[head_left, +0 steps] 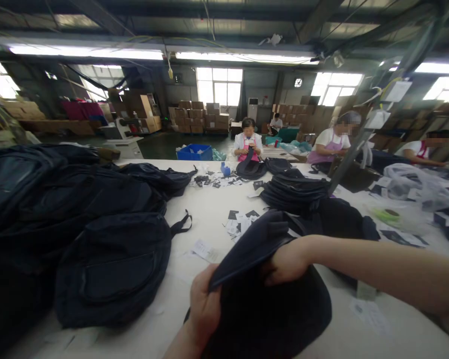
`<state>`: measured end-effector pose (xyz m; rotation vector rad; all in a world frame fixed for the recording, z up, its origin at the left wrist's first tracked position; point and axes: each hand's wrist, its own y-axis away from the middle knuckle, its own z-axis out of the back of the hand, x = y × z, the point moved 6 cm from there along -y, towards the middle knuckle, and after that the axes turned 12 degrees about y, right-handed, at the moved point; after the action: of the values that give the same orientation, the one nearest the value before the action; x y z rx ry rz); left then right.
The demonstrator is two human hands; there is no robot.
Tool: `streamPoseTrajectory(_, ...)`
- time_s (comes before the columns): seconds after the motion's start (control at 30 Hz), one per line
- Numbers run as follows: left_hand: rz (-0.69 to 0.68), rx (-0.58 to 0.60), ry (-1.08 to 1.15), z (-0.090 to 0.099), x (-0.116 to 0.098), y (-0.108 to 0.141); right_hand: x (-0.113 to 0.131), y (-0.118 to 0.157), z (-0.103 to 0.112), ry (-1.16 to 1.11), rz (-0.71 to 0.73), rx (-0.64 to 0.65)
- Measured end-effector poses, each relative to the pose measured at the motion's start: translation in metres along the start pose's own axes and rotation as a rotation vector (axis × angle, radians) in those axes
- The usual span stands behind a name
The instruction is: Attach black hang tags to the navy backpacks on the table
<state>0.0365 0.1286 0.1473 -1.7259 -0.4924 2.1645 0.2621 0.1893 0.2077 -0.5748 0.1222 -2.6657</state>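
A dark navy backpack (pixel 277 319) lies in front of me on the white table, with one panel lifted away from the rest. My left hand (pixel 205 299) is closed around the edge of that raised panel, thumb on the near side. Inside the opening, my right hand (pixel 286 262) reaches under the panel; its fingers are curled and partly lost in the dark fabric, so what they hold, if anything, cannot be made out. Just beyond the bag lie loose black and white tags (pixel 241 224). A white paper label (pixel 205 250) rests left of the panel.
A heap of navy backpacks (pixel 112 269) covers the left side. More bags are stacked (pixel 295 189) at the right, near a slanted metal pole (pixel 349 157). Clear plastic bags (pixel 419 187) lie farther right. Several people work beyond, one (pixel 248 142) handling a dark bag across the table.
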Motion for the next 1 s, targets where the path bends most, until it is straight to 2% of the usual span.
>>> streamPoseTrajectory(0.07,-0.024,-0.037,-0.073,0.018,0.011,-0.001,0.001,0.002,0.018,-0.05,0.195,0.25)
streamPoseTrajectory(0.1,-0.07,-0.04,-0.14,0.026,0.015,0.001,-0.003,0.003,0.027,-0.06,0.257,0.32)
streamPoseTrajectory(0.13,-0.129,-0.035,-0.218,0.033,0.018,0.004,-0.013,0.001,0.035,-0.048,0.266,0.31)
streamPoseTrajectory(0.2,-0.238,-0.009,-0.383,0.045,0.023,0.013,-0.043,-0.006,0.041,0.015,0.187,0.133)
streamPoseTrajectory(0.23,-0.278,0.008,-0.459,0.051,0.025,0.018,-0.06,-0.01,0.033,0.035,0.154,0.076)
streamPoseTrajectory(0.3,-0.304,0.048,-0.585,0.062,0.03,0.026,-0.089,-0.015,-0.002,0.024,0.118,0.104)
streamPoseTrajectory(0.37,-0.203,0.102,-0.674,0.077,0.036,0.026,-0.109,-0.02,-0.043,-0.023,0.101,0.181)
streamPoseTrajectory(0.47,0.176,0.121,-0.777,0.11,0.039,0.017,-0.109,-0.026,-0.08,-0.117,0.116,0.191)
streamPoseTrajectory(0.53,0.367,-0.011,-0.848,0.13,0.018,0.012,-0.093,-0.027,-0.09,-0.168,0.131,0.158)
streamPoseTrajectory(0.57,0.378,-0.117,-0.88,0.135,-0.001,0.008,-0.081,-0.027,-0.094,-0.195,0.129,0.142)
streamPoseTrajectory(0.6,0.324,-0.224,-0.903,0.132,-0.023,0.005,-0.069,-0.027,-0.096,-0.224,0.123,0.126)
streamPoseTrajectory(0.63,0.221,-0.282,-0.901,0.122,-0.045,0.001,-0.055,-0.027,-0.099,-0.257,0.116,0.111)
streamPoseTrajectory(0.67,0.117,-0.244,-0.871,0.104,-0.061,-0.004,-0.042,-0.027,-0.101,-0.287,0.112,0.096)
streamPoseTrajectory(0.7,0.066,-0.144,-0.848,0.081,-0.07,-0.008,-0.029,-0.026,-0.103,-0.31,0.116,0.085)
streamPoseTrajectory(0.77,0.11,0.012,-0.884,0.045,-0.067,-0.014,-0.008,-0.023,-0.107,-0.325,0.128,0.066)
streamPoseTrajectory(0.83,0.229,0.063,-0.924,0.028,-0.052,-0.018,0.0,-0.018,-0.109,-0.324,0.123,0.042)
streamPoseTrajectory(0.9,0.308,0.029,-0.91,0.028,-0.036,-0.022,-0.002,-0.012,-0.108,-0.338,0.109,0.001)
streamPoseTrajectory(1.0,0.324,-0.017,-0.85,0.036,-0.025,-0.026,-0.009,-0.002,-0.107,-0.361,0.128,-0.022)
